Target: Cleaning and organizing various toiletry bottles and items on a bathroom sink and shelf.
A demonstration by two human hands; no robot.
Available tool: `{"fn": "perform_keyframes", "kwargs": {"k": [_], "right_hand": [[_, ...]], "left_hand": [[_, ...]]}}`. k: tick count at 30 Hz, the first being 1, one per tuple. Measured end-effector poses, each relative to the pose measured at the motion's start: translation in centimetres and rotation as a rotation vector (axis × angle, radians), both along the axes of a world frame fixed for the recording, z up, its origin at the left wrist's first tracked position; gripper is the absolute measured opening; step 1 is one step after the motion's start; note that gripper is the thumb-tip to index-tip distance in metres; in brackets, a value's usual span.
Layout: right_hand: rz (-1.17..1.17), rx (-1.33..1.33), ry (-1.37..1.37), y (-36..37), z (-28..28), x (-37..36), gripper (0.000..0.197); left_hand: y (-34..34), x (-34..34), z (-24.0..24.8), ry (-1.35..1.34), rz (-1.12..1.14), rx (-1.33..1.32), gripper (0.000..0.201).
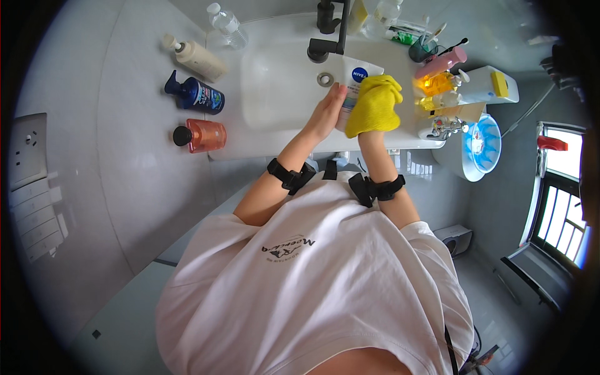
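My left hand (326, 112) grips a white squeeze tube with a blue round mark (357, 78), held over the right part of the white sink basin (275, 94). My right hand is hidden under a yellow cloth (375, 106) that it presses against the tube's right side. Both wrists wear black bands. The sink drain (325, 79) lies just left of the tube, below the black faucet (328, 37).
Left of the basin stand a cream pump bottle (197, 57), a dark blue pump bottle (195, 94), an orange bottle with a black cap (200, 135) and a clear water bottle (226, 25). Right of it crowd several toiletries (440, 81) and a blue and white basin (481, 147).
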State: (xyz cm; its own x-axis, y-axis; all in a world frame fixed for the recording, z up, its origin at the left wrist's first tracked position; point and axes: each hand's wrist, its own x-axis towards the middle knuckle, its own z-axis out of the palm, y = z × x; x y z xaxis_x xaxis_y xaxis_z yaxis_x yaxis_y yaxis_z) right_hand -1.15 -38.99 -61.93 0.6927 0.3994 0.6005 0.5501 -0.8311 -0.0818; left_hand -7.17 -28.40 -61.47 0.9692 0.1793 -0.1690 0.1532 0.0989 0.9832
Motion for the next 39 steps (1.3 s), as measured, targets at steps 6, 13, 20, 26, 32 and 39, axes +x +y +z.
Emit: {"fn": "perform_keyframes", "kwargs": {"k": [6,13,20,26,32,39], "right_hand": [[0.214,0.544,0.885,-1.3,0.6,1.8,0.034],[0.417,0.846,0.642,2.0,2.4,-2.1,0.042],[0.282,0.659,0.572,2.0,-0.8,6.3,0.031],[0.095,0.619,0.576,1.2,1.7,3.9,0.021],[0.105,1.024,0.631,1.0,2.2,2.7,0.019],[0.415,0.373,0.249,1.6,4.4,3.2,0.034]], "left_hand": [[0.2,-0.7,4.5,-0.014,-0.254,-0.454,0.058],[0.8,0.6,3.0,-0.159,-0.079,-0.285,0.051],[1.5,1.2,1.0,-0.126,-0.168,-0.001,0.051],[2.6,0.8,0.1,-0.351,-0.160,0.461,0.063],[4.2,2.1,1.1,-0.159,-0.071,-0.147,0.046],[4.9,3.3,4.4,-0.206,-0.002,0.173,0.024]]}}
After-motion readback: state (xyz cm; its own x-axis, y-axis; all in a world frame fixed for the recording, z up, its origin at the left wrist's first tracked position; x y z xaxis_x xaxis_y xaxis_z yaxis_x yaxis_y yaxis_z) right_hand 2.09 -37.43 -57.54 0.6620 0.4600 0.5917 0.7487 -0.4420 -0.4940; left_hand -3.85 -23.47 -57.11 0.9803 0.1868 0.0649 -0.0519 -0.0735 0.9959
